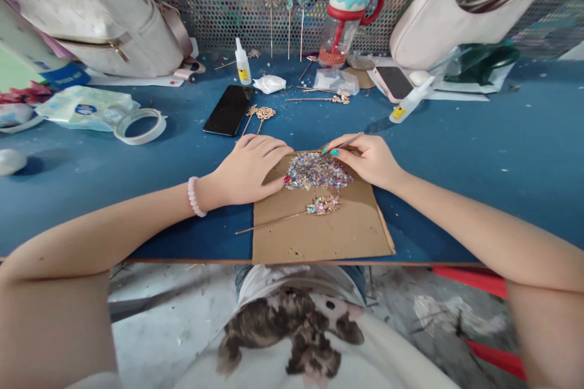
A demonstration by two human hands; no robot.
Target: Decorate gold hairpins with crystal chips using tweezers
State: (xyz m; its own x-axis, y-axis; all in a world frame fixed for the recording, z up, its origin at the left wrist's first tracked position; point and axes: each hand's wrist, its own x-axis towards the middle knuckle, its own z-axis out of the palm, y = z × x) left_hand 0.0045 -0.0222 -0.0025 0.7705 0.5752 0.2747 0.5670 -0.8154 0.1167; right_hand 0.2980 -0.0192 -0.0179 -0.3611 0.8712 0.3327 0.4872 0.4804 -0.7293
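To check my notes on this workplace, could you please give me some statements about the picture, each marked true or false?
1. The right hand holds tweezers. True.
2. The black phone lies on the cardboard. False: the black phone lies on the blue table.
3. The heap of small bits is on the cardboard. True.
4. A beaded bracelet is on the right wrist. False: the beaded bracelet is on the left wrist.

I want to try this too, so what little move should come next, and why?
Maybe pinch one piece from the glittery pile with the tweezers, because the right hand holds them right there, and the jewelled pin lies nearby on the cardboard.
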